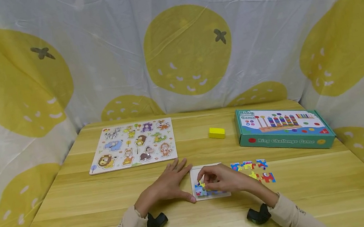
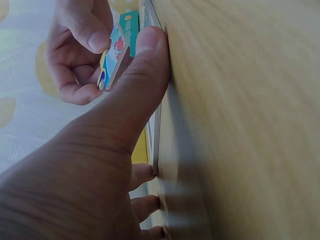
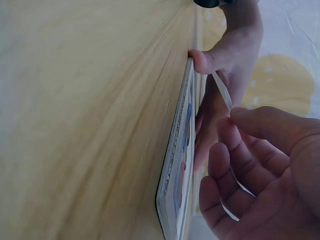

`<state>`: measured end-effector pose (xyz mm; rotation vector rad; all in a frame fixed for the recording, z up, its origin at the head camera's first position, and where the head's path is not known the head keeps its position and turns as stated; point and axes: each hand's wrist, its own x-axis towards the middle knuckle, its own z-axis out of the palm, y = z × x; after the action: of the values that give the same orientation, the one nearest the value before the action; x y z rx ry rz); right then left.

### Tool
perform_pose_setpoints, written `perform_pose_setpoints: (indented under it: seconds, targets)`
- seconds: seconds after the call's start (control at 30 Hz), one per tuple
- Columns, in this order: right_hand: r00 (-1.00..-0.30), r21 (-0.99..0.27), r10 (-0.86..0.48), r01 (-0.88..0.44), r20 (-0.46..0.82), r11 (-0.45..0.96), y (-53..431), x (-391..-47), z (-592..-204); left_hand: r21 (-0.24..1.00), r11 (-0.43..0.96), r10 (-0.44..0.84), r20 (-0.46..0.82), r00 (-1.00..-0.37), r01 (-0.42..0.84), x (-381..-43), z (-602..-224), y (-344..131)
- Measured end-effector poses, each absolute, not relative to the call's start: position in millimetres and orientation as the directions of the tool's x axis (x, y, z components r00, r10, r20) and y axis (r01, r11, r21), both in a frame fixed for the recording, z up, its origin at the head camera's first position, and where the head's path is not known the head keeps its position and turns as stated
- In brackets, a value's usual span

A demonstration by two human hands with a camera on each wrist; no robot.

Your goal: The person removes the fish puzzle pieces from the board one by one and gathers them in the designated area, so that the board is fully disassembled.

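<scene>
My right hand (image 1: 226,178) pinches a jigsaw piece (image 2: 116,52) between thumb and fingertips. The piece is thin, with a red figure on light blue, and appears edge-on in the right wrist view. Below it lies a small pale puzzle tray (image 1: 213,197) with colourful pieces fitted along its lower part; my right hand covers some of them. Along the tray's left side rests my left hand (image 1: 168,183), fingers spread, thumb at the lower left corner. Several loose jigsaw pieces (image 1: 268,177) lie in two rows right of the tray.
A white animal puzzle board (image 1: 136,166) lies at the back left of the wooden table (image 1: 200,225). Behind the tray is a yellow block (image 1: 217,133). The green Ring Challenge Game box (image 1: 286,140) sits at the back right, before a fruit-print curtain (image 1: 264,48).
</scene>
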<state>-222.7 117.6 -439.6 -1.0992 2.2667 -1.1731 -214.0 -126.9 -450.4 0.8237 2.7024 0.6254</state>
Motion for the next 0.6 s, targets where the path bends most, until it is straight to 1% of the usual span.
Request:
perform_pose_setpoints:
  seconds: [0.2, 0.37, 0.5, 0.6]
  targets:
    - [-0.615, -0.783, -0.787, -0.51, 0.044, 0.355, 121.0, -223.4, -441.2, 0.461, 0.751, 0.578, -0.111, -0.809, 0.473, -214.5, -450.0, -126.6]
    - [-0.617, -0.781, -0.786, -0.513, 0.046, 0.357, 123.8, -222.2, -440.5, 0.457, 0.75, 0.58, -0.105, -0.808, 0.479, -214.6, -450.1, -126.6]
    - [-0.626, -0.786, -0.779, -0.497, 0.032, 0.367, 126.6, -219.6, -437.1, 0.46, 0.745, 0.583, -0.096, -0.807, 0.484, -214.7, -450.7, -126.8]
    - [-0.646, -0.79, -0.763, -0.473, 0.01, 0.39, 127.7, -216.0, -431.6, 0.461, 0.742, 0.585, -0.091, -0.806, 0.487, -214.7, -451.0, -127.0]
